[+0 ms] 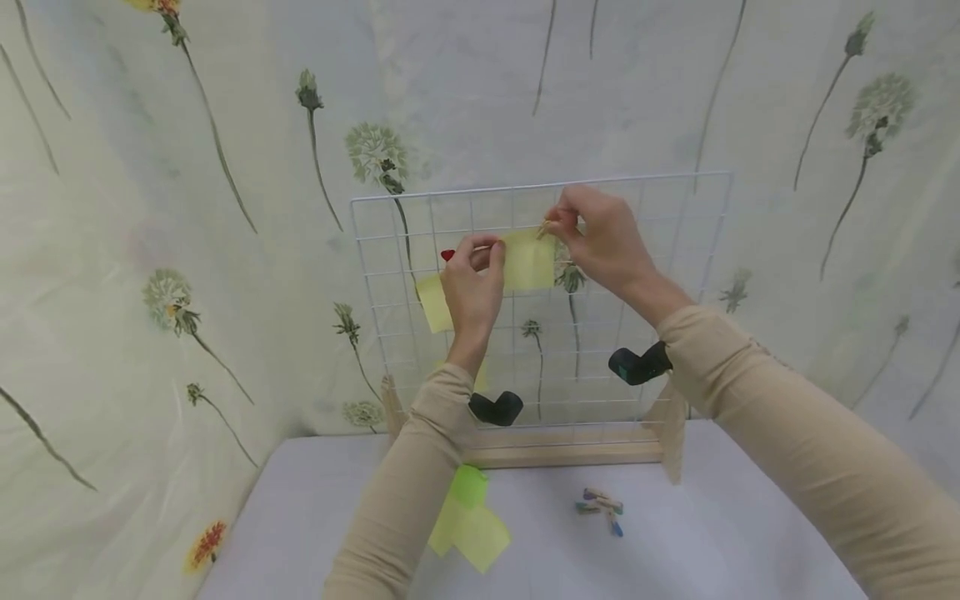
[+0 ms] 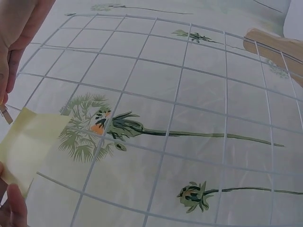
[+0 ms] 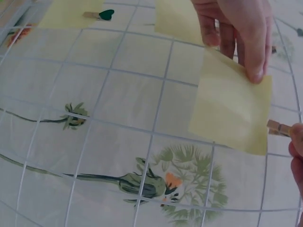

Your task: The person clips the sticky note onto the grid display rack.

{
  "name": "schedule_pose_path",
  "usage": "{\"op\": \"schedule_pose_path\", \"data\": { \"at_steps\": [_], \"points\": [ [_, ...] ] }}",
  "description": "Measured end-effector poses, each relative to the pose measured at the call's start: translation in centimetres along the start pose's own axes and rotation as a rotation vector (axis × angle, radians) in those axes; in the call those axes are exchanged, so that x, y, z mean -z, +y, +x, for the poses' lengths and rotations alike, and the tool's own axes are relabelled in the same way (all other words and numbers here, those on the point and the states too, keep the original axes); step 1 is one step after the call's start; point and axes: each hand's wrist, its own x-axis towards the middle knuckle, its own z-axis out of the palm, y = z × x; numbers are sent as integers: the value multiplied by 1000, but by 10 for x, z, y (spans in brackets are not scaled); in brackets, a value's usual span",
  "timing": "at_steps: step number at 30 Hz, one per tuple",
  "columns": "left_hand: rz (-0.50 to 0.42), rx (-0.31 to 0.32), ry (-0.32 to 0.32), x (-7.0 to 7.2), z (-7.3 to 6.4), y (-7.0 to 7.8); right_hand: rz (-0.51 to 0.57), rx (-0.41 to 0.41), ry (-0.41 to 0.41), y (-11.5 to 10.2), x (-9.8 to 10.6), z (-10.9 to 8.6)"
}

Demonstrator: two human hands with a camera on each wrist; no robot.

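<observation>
A yellow paper note [image 1: 529, 262] lies against the upper part of a white wire grid [image 1: 600, 312]. My left hand [image 1: 477, 283] pinches the note near its upper left corner, thumb in front. My right hand [image 1: 600, 237] pinches a small wooden clothespin [image 1: 543, 229] at the note's upper right corner. In the right wrist view the clothespin's tip [image 3: 273, 126] meets the note's edge; I cannot tell whether it grips the paper. Another yellow note [image 1: 432, 303], partly hidden by my left hand, hangs to the left near a red heart [image 1: 447, 254].
A lower note [image 3: 71, 13] hangs by a clothespin with a green heart [image 3: 107, 14]. The grid stands in a wooden base [image 1: 570, 452] on a white table [image 1: 712, 533]. On it lie yellow notes [image 1: 483, 537], a green note [image 1: 470, 485] and several clothespins [image 1: 600, 502]. Floral fabric [image 1: 465, 92] hangs behind.
</observation>
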Motion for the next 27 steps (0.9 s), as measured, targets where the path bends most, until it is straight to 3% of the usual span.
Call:
{"op": "schedule_pose_path", "data": {
  "at_steps": [7,18,27],
  "points": [
    [3,17,2,1,1,1,-6,24,35,4,-4,7],
    [-10,67,18,-2,1,1,-8,27,19,5,-6,12],
    [-10,47,17,-5,2,3,-32,56,-6,3,-8,15]
  ]
}}
